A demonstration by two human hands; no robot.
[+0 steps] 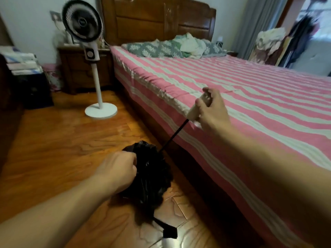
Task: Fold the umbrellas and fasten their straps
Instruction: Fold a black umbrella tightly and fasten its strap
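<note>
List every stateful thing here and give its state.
umbrella: canopy collapsed and bunched, shaft extended
strap: unfastened, dangling
left hand: grips the canopy
right hand: grips the handle
fan: blades blurred, on or off unclear
bed: made, striped cover

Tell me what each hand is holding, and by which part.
Both hold one black umbrella: the right hand grips its beige handle, the left hand grips the bunched canopy.
</note>
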